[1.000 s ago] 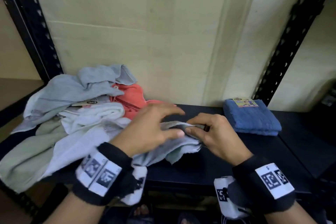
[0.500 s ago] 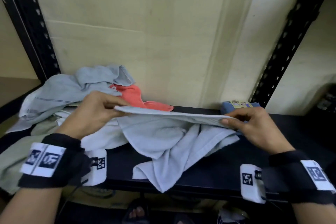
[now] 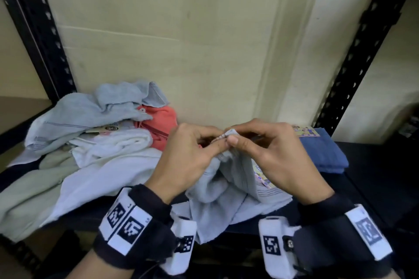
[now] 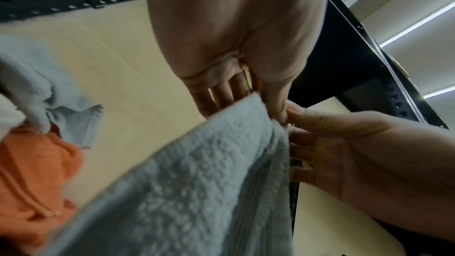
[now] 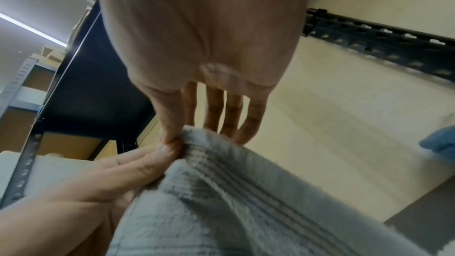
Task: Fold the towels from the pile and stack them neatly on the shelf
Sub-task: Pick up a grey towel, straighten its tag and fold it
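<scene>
Pale-blue towel (image 3: 229, 179) pinched by two hands; folded blue towel (image 3: 322, 154), seemingly one.

Towel pile (image 3: 95, 142) left on shelf (image 3: 374, 179); folded towel (image 3: 322, 152) right; held towel (image 3: 229, 188) between, at front.

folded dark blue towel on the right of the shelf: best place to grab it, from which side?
Judgement: grip the blue towel at its front folded edge, coming from the front with the right hand, which now pinches the light blue towel. It lies flat on the shelf, front and right sides unobstructed; a label sits at its back.
</scene>
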